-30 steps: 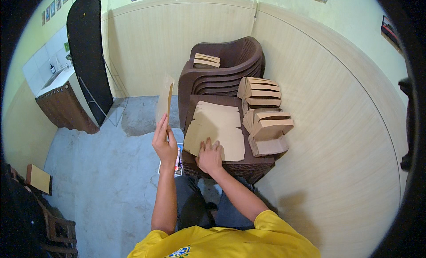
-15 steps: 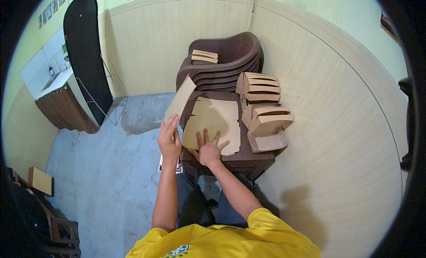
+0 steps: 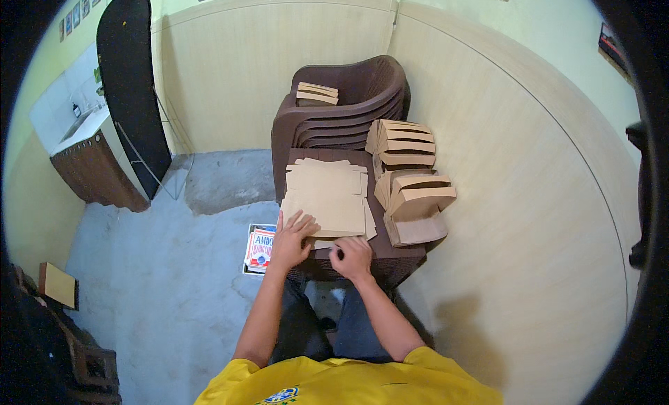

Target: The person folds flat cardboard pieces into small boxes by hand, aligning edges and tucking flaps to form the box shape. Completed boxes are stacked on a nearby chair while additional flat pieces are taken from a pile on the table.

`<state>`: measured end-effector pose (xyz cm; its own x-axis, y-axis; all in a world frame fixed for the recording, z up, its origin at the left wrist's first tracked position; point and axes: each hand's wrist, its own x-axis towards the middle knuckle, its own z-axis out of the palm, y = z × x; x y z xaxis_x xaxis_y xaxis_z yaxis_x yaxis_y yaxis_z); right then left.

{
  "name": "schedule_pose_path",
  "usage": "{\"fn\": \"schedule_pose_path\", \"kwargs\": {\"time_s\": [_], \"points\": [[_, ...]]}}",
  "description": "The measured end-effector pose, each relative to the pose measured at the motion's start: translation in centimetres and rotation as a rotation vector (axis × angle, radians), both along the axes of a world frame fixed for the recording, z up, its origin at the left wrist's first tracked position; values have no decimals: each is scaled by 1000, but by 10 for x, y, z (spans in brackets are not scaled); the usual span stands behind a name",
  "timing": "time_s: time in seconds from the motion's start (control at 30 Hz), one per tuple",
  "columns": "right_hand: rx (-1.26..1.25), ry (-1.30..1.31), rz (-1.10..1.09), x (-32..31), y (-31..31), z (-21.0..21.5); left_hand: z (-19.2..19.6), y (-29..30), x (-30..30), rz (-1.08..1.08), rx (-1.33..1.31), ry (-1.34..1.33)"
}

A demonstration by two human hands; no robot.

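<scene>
A flat die-cut sheet of brown cardboard (image 3: 324, 199) with notched flaps lies on the dark brown woven-look table, with another layer's edge showing beneath it on the right. My left hand (image 3: 293, 243) rests on the sheet's near left corner, fingers outstretched. At the near edge, my right hand (image 3: 353, 257) is closed with its fingers curled inward by a narrow flap. What those fingers grip, if anything, is hidden.
Folded cardboard box pieces (image 3: 418, 203) stand in two groups along the right of the table (image 3: 394, 248). Beyond are stacked brown armchairs (image 3: 341, 119) with more folded cardboard (image 3: 317, 93) on the seat. A printed box (image 3: 259, 248) sits left on the floor. The panelled wall (image 3: 529, 196) borders the right.
The raised cardboard piece in my left hand is now down flat on the table. My left hand came down onto it; my right hand moved nearer me and curled from spread fingers.
</scene>
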<state>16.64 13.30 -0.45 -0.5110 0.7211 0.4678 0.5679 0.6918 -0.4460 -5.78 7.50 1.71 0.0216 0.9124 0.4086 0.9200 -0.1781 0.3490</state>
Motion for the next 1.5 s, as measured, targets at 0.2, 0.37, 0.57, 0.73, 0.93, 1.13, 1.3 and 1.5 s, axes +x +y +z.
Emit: {"fn": "schedule_pose_path", "kwargs": {"time_s": [0.2, 0.37, 0.57, 0.73, 0.93, 1.13, 1.3, 1.5], "points": [[75, 233, -447, 18, 12, -11, -22, -19, -4, 528, 15, -148], [-73, 73, -423, 16, 23, 2, -45, -29, 2, 334, -11, -446], [-55, -155, -431, 10, 23, 10, -20, -41, -5, 476, -260, -544], [-5, -109, -476, 1, 20, 7, -16, -36, -13, 290, -30, -504], [-67, 3, -446, 3, 19, 6, -22, -28, -6, 400, -73, -550], [-25, -75, -368, 12, 35, 6, -20, -56, 53, 547, 134, -492], [-94, -11, -323, 22, 40, 5, -21, -65, 76, 587, 205, -490], [4, -7, -362, 26, 21, -2, -23, -67, 68, 559, 80, -526]]}}
